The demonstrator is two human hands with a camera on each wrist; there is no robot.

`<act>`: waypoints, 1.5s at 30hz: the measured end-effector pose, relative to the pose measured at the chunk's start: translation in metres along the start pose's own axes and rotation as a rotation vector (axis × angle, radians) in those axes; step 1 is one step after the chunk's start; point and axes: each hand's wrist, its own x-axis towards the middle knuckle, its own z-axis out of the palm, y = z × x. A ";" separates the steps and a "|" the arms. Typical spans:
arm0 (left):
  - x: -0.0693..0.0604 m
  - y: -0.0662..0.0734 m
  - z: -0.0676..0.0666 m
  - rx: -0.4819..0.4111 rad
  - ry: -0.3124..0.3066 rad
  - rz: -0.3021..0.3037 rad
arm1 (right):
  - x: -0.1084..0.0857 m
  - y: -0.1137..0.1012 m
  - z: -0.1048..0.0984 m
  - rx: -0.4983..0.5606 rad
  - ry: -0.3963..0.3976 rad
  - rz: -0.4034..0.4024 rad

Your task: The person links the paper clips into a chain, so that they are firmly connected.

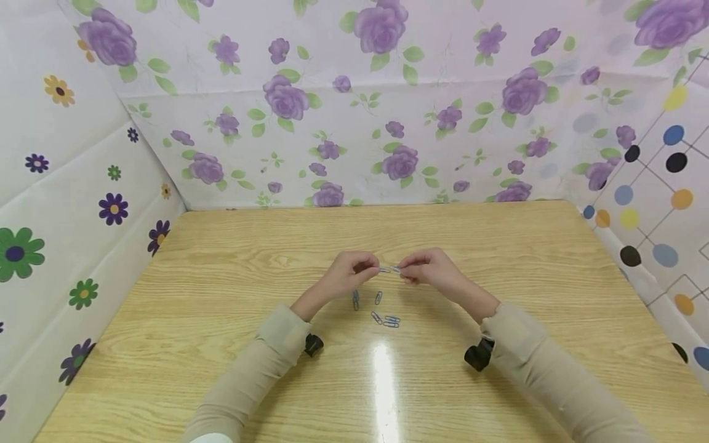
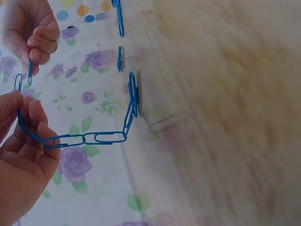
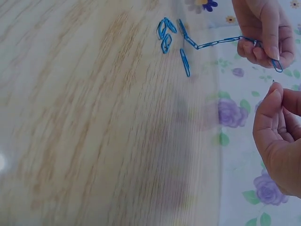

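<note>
Between thumb and fingers, my left hand (image 1: 354,269) pinches the end clip of a chain of blue paper clips (image 2: 104,138). The chain hangs from that hand, and its lower end reaches the tabletop. Facing it, my right hand (image 1: 434,271) pinches a single blue paper clip (image 2: 30,73). In the left wrist view this clip's tip is close to the chain's end clip (image 2: 18,81), with a small gap between them. In the right wrist view the single clip is mostly hidden by the fingers of the right hand (image 3: 282,136).
On the wooden table (image 1: 232,369) below the hands lie several loose blue paper clips (image 1: 391,321), one of them a lone clip (image 1: 378,298). Patterned sheets (image 1: 332,123) stand along the table's back and sides. Black wrist cameras (image 1: 479,355) hang under both sleeves.
</note>
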 end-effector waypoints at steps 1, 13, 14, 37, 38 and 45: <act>0.001 -0.001 0.001 0.002 0.002 0.003 | 0.001 -0.001 0.001 0.018 -0.001 0.008; 0.004 -0.001 0.005 0.058 0.018 0.044 | 0.002 -0.010 0.010 0.141 0.015 0.050; 0.004 -0.001 0.005 0.064 0.020 0.046 | 0.002 -0.010 0.011 0.142 0.016 0.051; 0.003 0.005 0.011 0.420 0.174 0.323 | 0.003 -0.007 0.030 0.246 0.177 0.082; 0.003 0.004 0.010 0.422 0.173 0.310 | 0.003 -0.007 0.031 0.248 0.175 0.086; 0.000 0.001 0.003 0.364 0.146 0.224 | 0.001 -0.004 0.034 0.243 0.156 0.093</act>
